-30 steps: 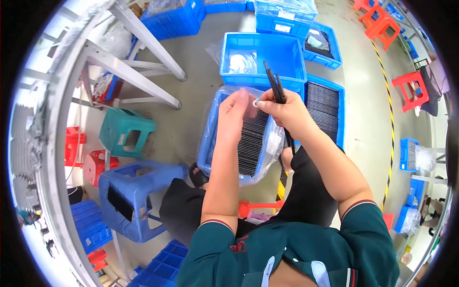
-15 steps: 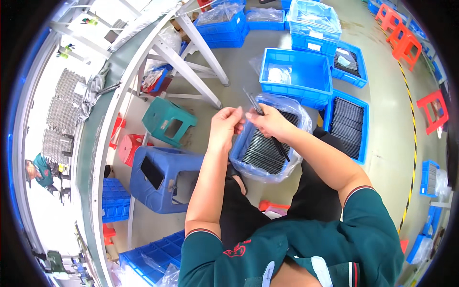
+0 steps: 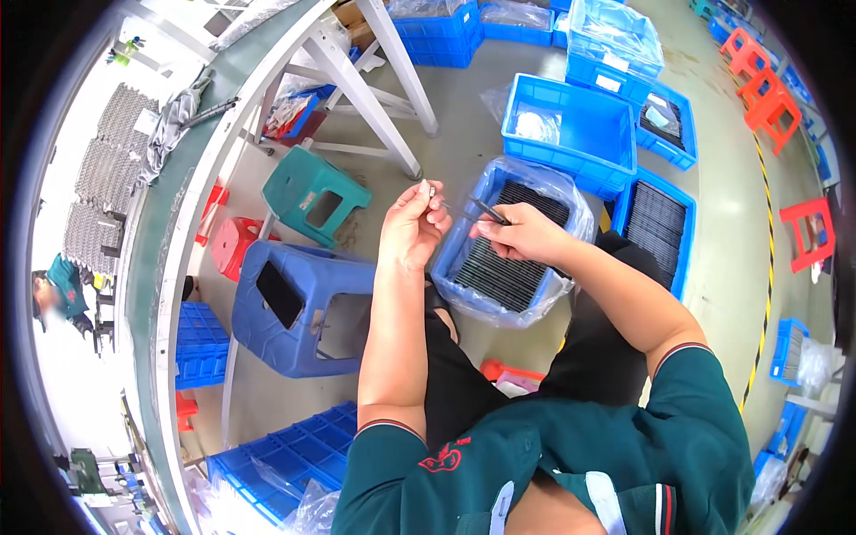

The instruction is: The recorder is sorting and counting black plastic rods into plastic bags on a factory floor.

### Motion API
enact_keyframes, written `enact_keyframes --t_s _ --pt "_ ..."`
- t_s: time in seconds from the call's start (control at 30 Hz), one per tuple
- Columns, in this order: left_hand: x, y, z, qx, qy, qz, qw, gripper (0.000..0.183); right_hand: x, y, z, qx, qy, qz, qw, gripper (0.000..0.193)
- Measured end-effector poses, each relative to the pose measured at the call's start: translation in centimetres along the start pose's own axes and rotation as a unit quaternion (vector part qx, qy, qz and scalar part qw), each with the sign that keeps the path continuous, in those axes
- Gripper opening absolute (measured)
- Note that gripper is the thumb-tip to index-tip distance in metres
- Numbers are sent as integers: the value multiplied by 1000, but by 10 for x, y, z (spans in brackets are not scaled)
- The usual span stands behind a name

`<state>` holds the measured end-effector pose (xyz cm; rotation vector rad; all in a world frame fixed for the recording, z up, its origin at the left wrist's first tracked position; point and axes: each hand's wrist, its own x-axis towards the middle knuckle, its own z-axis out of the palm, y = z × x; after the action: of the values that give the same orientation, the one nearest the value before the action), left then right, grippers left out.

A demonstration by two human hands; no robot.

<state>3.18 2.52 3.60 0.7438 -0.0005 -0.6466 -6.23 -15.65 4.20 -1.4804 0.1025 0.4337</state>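
Observation:
My left hand (image 3: 412, 228) is raised with its fingers closed, a small shiny metallic piece (image 3: 432, 190) pinched at the fingertips. To its right, my right hand (image 3: 533, 237) grips a dark pen-like rod (image 3: 488, 211). The rod's thin end points toward my left hand; I cannot tell if they touch. Both hands are over a blue crate (image 3: 459, 254) lined with a clear plastic bag (image 3: 571, 201). Inside lie rows of slim black rods (image 3: 499, 278), packed side by side. My right hand and forearm hide part of them.
A blue stool (image 3: 334, 294) bearing a black phone (image 3: 280, 294) stands at left, near a green stool (image 3: 308, 192). Beyond the lined crate is another blue crate (image 3: 571, 143); a rod-filled crate (image 3: 655, 227) sits to its right. A workbench (image 3: 169, 232) runs along the left.
My hands have moved slightly apart. The rod in my right hand has tilted toward my left hand, whose fingertips now show the small metallic piece. The view has shifted slightly.

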Motion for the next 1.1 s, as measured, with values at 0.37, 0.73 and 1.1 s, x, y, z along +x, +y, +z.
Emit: enact_keyframes --t_s 0.37,0.73,1.1 --pt "-3 -7 18 145 -30 -23 989 24 0 -8 -5 -78 53 -21 995 25" --pt "-1 -20 19 149 -44 50 987 30 2 -7 -8 79 6 24 997 26" --pt "-2 -46 32 193 -18 61 979 27 2 -12 -9 167 -20 33 985 32"
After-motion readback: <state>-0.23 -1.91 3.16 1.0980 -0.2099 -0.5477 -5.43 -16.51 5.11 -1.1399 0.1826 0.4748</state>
